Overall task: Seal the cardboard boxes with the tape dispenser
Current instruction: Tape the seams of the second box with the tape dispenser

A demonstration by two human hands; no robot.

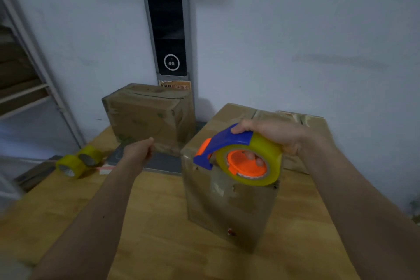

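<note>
Two hands busy: right hand (276, 135) grips tape dispenser (241, 154) at near box (229, 202), left hand (138, 151) curled, empty; next, pull tape across the top seam.

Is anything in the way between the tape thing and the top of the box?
Nothing visible. The right hand holds the tape dispenser right at the near top edge of the cardboard box. The left hand is off to the side.
</note>
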